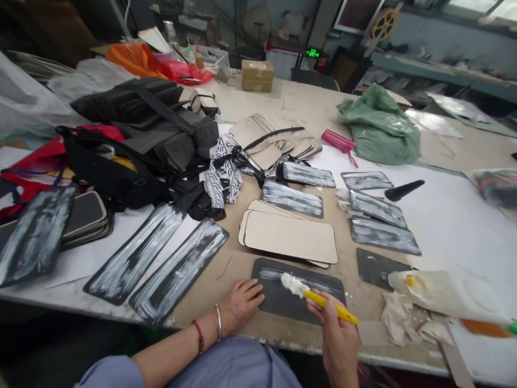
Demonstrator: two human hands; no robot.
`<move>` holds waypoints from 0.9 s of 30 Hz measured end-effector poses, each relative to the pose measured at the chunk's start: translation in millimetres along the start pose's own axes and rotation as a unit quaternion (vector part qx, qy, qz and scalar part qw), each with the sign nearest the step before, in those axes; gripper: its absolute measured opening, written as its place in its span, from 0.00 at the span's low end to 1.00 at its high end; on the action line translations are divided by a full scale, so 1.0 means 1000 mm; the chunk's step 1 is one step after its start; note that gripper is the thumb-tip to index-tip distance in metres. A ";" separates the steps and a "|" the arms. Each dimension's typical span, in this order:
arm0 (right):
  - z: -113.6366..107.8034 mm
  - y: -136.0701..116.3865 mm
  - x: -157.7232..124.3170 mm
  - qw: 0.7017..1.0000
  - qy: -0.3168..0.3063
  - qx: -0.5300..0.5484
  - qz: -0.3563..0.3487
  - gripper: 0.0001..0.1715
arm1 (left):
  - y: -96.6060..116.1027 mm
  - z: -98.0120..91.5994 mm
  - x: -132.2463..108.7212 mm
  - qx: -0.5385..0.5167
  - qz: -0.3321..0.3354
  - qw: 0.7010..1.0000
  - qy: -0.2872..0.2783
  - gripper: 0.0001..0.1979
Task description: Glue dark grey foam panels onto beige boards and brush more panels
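Note:
My right hand point(337, 328) is closed round the yellow handle of a brush point(331, 306). White paste covers the brush's head, which rests over a dark rectangular panel point(283, 304) with rounded corners. Thin white streaks run along that panel's upper part. At its left edge lies my left hand point(242, 304), flat with fingers stretched out, the fingertips touching the panel or just beside it. Behind the panel is a small stack of beige panels point(291, 237). Two long paste-streaked panels point(181, 269) lie to the left, and several smaller streaked panels point(385, 234) to the right.
Black bags and straps point(145, 129) pile up at the back left. A green plastic bag point(379, 126), a pink pouch point(337, 140) and a cardboard box point(257, 75) stand farther back. At right lie a pale plastic bag point(448, 296) and crumpled tissue point(402, 318). The table's front edge is close.

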State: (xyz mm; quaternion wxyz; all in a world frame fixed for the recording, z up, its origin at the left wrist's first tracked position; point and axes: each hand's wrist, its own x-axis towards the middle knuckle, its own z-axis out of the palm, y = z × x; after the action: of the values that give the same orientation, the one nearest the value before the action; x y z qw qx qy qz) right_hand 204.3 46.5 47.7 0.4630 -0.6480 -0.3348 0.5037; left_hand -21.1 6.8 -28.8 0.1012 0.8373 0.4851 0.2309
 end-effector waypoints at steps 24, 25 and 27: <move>-0.092 0.010 0.048 0.972 0.198 -0.118 -0.045 0.29 | -0.003 -0.009 0.007 0.045 0.031 0.998 0.031 0.11; -0.096 0.009 0.049 0.969 0.206 -0.125 -0.050 0.30 | -0.003 -0.010 0.006 0.051 0.038 0.997 0.039 0.12; -0.100 0.004 0.046 0.964 0.219 -0.136 -0.059 0.31 | -0.002 -0.012 0.005 0.062 0.073 0.993 0.062 0.13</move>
State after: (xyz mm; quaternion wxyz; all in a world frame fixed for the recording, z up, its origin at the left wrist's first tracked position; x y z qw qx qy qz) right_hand 312.4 60.3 34.5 0.4612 -0.7787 -0.3280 0.2708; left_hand -26.3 11.6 -17.2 0.0017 0.8592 0.4414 0.2589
